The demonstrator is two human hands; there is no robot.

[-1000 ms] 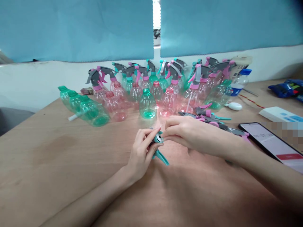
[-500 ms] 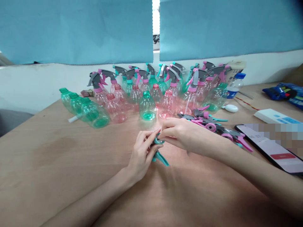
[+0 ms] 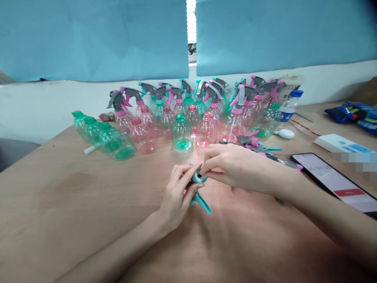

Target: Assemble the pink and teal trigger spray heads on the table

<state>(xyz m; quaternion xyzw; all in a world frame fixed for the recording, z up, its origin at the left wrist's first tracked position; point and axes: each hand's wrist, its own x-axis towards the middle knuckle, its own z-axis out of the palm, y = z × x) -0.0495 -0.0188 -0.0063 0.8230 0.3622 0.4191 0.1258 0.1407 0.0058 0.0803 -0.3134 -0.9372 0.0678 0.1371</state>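
Observation:
My left hand (image 3: pixel 176 196) is wrapped round a teal and grey spray-trigger head (image 3: pixel 198 190), held just above the wooden table (image 3: pixel 73 204); its teal lever points down to the right. My right hand (image 3: pixel 232 167) reaches in from the right and pinches the top of the same head with thumb and fingertips. Just beyond my hands stands an uncapped green bottle (image 3: pixel 182 133), with uncapped pink bottles (image 3: pixel 206 131) beside it. What my right fingertips hold inside the pinch is hidden.
Several pink and green spray bottles with trigger heads (image 3: pixel 206 102) crowd the back of the table. Green bottles (image 3: pixel 103 135) lie on their sides at left. Loose trigger heads (image 3: pixel 256 143) lie at right, then a phone (image 3: pixel 332 181), a white box (image 3: pixel 341 143) and a blue packet (image 3: pixel 353 112).
Both hands have stayed together on the trigger head and sunk slightly toward me; the fingers have shifted a little on it. The view has drifted slightly.

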